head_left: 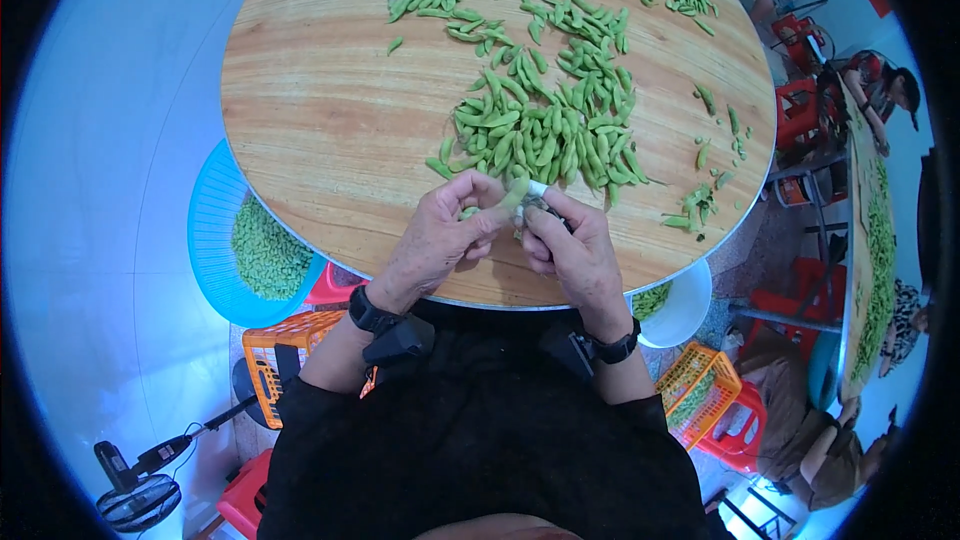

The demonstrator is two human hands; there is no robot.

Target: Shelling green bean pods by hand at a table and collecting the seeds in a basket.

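Head view: pinching green pod (516, 191) in left hand (445, 225), curling right hand (572, 240) closed beside it, contents unclear; working above tabletop (330, 120), near loose pods (545, 140); probably best steadying firmly, pressing gently.

I can't make out the dark thing (566, 224) in the right hand's (572, 248) grip; the bench (330, 80), its far edge cut off, hides part of the white bucket (686, 306).

Pale green pod (517, 191) — held, tilted
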